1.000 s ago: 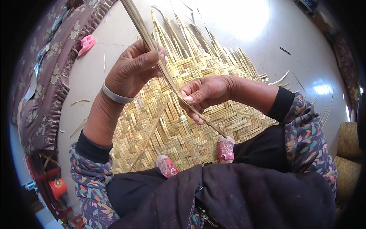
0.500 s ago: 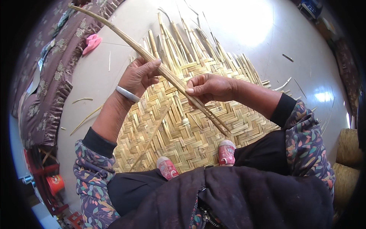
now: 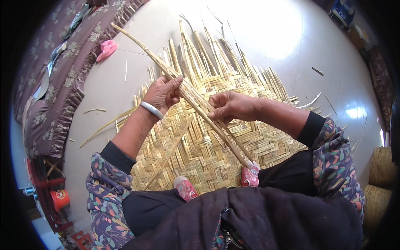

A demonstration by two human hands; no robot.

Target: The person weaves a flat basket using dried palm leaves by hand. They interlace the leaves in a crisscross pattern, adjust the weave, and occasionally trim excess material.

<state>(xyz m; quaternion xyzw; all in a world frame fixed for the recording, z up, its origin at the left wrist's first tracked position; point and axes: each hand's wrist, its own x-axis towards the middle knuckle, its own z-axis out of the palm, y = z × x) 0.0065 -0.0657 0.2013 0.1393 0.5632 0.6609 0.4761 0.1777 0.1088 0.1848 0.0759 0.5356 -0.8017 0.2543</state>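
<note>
The person sits on the floor point(image 3: 104, 96) with both feet on a woven mat point(image 3: 216, 146), pink shoes point(image 3: 185, 188) at its near edge. The left hand point(image 3: 164, 92) is raised above the mat, its grip pinched shut on a long reed point(image 3: 187, 93) that runs from the upper left, past a pink slipper point(image 3: 106, 48) lying by a dark floral cushion point(image 3: 54, 79), down toward the right shoe. The right hand point(image 3: 229, 106) sits just beside the left, lower along the same reed, its grip pressed together on it with the thumb on top. The reed looks split into thin strips between the hands. A pale bangle point(image 3: 152, 110) circles the left wrist. Loose strips point(image 3: 200, 50) fan out from the mat's far edge. Stray slivers lie on the floor.
</note>
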